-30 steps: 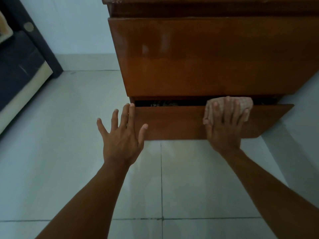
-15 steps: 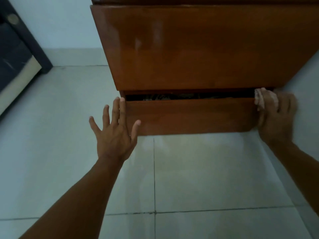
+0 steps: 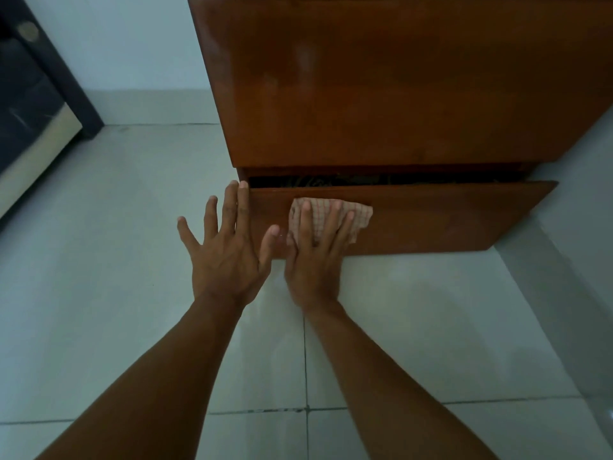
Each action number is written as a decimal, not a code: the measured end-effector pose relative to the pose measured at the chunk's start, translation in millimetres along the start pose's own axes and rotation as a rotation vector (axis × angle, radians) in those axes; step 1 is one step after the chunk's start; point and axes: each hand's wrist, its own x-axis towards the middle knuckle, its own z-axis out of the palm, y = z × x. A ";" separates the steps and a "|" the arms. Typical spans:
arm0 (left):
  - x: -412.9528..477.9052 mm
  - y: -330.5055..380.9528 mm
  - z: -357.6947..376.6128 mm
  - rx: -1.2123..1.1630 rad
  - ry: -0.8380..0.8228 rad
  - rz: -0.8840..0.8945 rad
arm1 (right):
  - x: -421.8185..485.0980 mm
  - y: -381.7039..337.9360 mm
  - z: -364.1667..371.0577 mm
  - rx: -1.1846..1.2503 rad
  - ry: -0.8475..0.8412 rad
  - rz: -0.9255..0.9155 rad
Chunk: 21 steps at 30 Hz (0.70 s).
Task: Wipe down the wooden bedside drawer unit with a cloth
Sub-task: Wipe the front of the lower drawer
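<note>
The wooden bedside drawer unit (image 3: 381, 88) fills the upper right of the head view. Its bottom drawer (image 3: 447, 220) is pulled out a little, with dark patterned contents showing in the gap. A pale checked cloth (image 3: 360, 215) lies flat against the left part of that drawer front. My right hand (image 3: 315, 260) presses on the cloth with straight fingers. My left hand (image 3: 225, 257) is spread flat, and its fingertips touch the drawer's left end.
Pale floor tiles (image 3: 99, 244) stretch in front of and left of the unit. A dark piece of furniture with a light base (image 3: 36, 104) stands at the far left against the white wall (image 3: 132, 44). Another white wall closes the right side.
My right hand has slid the cloth from the drawer's right end across to its left part, close to my left hand. My left hand stays at the drawer's left end.
</note>
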 end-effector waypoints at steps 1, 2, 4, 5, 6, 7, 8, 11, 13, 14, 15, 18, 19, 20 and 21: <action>0.0 -0.7 1.5 -0.010 0.005 0.004 | -2.5 -6.7 4.0 -0.009 -0.008 0.037; -0.1 -0.7 2.7 -0.018 0.011 0.006 | -6.8 -5.4 8.1 -0.031 -0.027 0.039; -0.7 0.9 4.3 -0.031 0.025 0.005 | -16.2 12.2 10.4 -0.084 -0.074 -0.070; -0.9 1.9 4.6 -0.034 0.031 0.003 | -16.4 26.0 7.9 -0.104 -0.083 -0.103; -1.2 2.6 4.6 -0.036 0.037 0.001 | -13.9 41.3 4.0 -0.133 -0.092 -0.129; -1.2 2.9 4.6 -0.036 0.040 0.001 | -11.2 57.6 -0.5 -0.161 -0.097 -0.125; -1.2 2.9 4.2 -0.035 0.042 0.003 | -8.0 73.9 -6.9 -0.176 -0.094 -0.107; -1.3 3.4 2.7 -0.033 0.046 0.006 | -0.5 127.3 -37.2 -0.228 -0.072 -0.044; -2.1 4.4 2.3 -0.032 0.054 0.007 | 9.8 160.6 -64.7 -0.215 -0.034 0.053; -2.5 4.7 2.6 -0.031 0.055 0.009 | 17.0 174.0 -78.7 -0.192 -0.011 0.115; -2.2 4.9 3.1 -0.027 0.053 0.009 | 25.7 184.2 -93.1 -0.178 0.002 0.165; -2.4 6.0 3.4 -0.011 0.036 -0.009 | 48.6 207.3 -130.2 -0.200 0.047 0.169; -2.8 6.6 2.8 -0.009 0.030 -0.017 | 54.8 213.1 -140.4 -0.223 0.042 0.142; -3.2 7.6 1.5 -0.004 0.024 -0.024 | 59.8 217.8 -150.1 -0.243 0.041 0.138; -3.2 9.0 -0.1 0.004 0.017 -0.031 | 64.7 222.4 -158.9 -0.261 0.049 0.151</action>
